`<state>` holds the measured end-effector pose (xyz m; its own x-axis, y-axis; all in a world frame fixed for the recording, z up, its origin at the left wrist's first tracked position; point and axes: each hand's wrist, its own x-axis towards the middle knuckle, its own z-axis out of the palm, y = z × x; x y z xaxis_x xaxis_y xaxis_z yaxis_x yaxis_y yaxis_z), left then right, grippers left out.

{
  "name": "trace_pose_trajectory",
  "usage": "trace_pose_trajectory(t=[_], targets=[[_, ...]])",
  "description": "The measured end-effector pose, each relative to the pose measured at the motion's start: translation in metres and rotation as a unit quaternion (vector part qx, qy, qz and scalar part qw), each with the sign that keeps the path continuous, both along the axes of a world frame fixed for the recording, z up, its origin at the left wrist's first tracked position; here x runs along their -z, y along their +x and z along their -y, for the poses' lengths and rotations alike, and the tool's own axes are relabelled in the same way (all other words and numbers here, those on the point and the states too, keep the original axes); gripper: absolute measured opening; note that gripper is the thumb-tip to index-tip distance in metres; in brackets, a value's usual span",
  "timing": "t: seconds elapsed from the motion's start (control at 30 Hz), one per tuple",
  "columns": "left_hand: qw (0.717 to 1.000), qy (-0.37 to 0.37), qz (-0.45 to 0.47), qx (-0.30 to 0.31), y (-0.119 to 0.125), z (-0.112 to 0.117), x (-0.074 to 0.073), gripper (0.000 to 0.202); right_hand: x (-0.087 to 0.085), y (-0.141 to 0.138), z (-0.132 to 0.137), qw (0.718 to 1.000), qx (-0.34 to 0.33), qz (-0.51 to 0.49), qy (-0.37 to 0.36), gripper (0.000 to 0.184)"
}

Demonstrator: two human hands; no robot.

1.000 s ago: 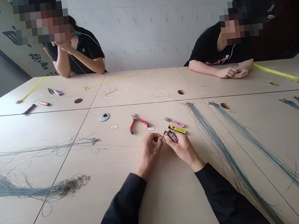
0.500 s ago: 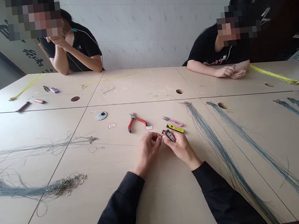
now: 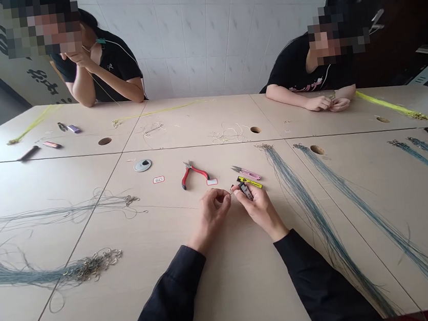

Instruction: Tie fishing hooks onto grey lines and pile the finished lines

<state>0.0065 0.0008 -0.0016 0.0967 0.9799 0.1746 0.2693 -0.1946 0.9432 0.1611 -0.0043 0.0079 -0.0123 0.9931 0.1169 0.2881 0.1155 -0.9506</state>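
Observation:
My left hand point(image 3: 215, 209) is closed in a pinch, and a thin fishing line point(image 3: 173, 207) runs into it from the left. What sits at its fingertips is too small to make out. In my right hand point(image 3: 260, 207) a dark lighter point(image 3: 246, 191) lies gripped between thumb and fingers, its top end by the left fingertips. Just beyond the hands are a yellow and black strip point(image 3: 250, 181), pink thread snips point(image 3: 246, 173) and a small white label point(image 3: 212, 182). Red-handled pliers point(image 3: 193, 173) lie with their jaws spread, farther off.
Bundles of blue-green lines with hooks lie at right point(image 3: 312, 211) and left point(image 3: 90, 264); a looser bundle point(image 3: 128, 200) is behind the left one. A round grey cover point(image 3: 143, 165) rests near a label point(image 3: 158, 179). Two people sit across the table, a co-worker's hands point(image 3: 329, 102) at right.
The view shifts slightly. The lighter turns a little in my right hand, and less of its red part shows. Both hands stay close together in the same place.

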Motion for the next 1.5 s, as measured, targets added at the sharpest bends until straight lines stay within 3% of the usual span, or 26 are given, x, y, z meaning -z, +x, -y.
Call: trace_pose_trajectory(t=[0.1, 0.93, 1.1, 1.17, 1.27, 1.5], targets=[[1.0, -0.007, 0.008, 0.005, 0.0, 0.0, 0.0, 0.021, -0.002, 0.001, 0.0, 1.0, 0.004, 0.002, 0.001, 0.034], [1.0, 0.006, 0.017, 0.026, -0.001, 0.0, 0.001, 0.024, 0.0, 0.0, -0.001, 0.998, -0.041, -0.034, 0.026, 0.026], [0.999, 0.024, -0.026, 0.024, -0.002, -0.005, 0.002, 0.019, -0.01, 0.01, -0.004, 0.997, -0.004, -0.075, 0.017, 0.03], [0.999, 0.03, -0.04, 0.017, -0.002, -0.008, 0.001, 0.018, -0.025, 0.024, -0.002, 0.991, 0.046, -0.122, 0.018, 0.031], [0.998, 0.041, -0.05, 0.008, 0.0, -0.009, 0.0, 0.017, -0.064, 0.057, 0.007, 0.967, 0.151, -0.194, 0.069, 0.029], [0.999, -0.006, -0.045, 0.0, 0.0, -0.012, 0.004, 0.024, -0.197, 0.16, 0.061, 0.888, 0.316, -0.154, 0.297, 0.01]])
